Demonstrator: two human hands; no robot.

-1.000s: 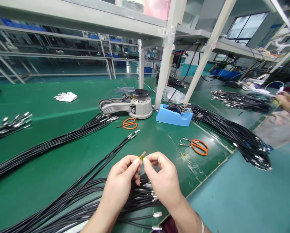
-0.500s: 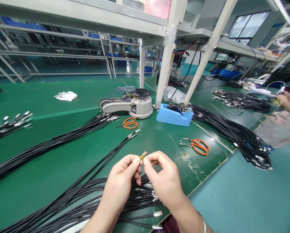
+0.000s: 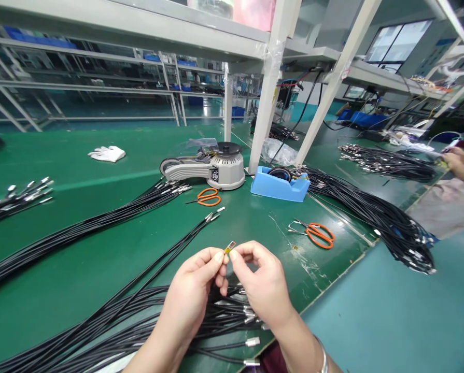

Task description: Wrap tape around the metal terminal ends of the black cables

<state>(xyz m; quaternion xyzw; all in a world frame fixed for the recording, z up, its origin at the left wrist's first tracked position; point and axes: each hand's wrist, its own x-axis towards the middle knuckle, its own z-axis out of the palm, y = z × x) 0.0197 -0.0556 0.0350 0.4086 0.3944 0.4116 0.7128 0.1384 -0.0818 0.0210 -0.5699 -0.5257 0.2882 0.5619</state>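
Note:
My left hand (image 3: pixel 195 298) and my right hand (image 3: pixel 261 285) meet above the green bench, both pinching the tip of one black cable. Its small metal end (image 3: pixel 229 247) with a yellowish band sticks up between the fingertips. Under my hands lies a bundle of black cables (image 3: pixel 138 321) with silver terminals. A pair of cables (image 3: pixel 169 254) runs away to the upper right of that bundle.
A grey tape dispenser machine (image 3: pixel 216 168), a blue tape holder (image 3: pixel 280 184), and two orange scissors (image 3: pixel 207 197) (image 3: pixel 317 234) lie beyond my hands. More cable bundles (image 3: pixel 375 212) spread right and left. A white glove (image 3: pixel 107 153) lies far left. Another person's hand (image 3: pixel 459 161) works at right.
Almost nothing has moved. My hands hold the same pinch on the cable tip, shifted very slightly upward.

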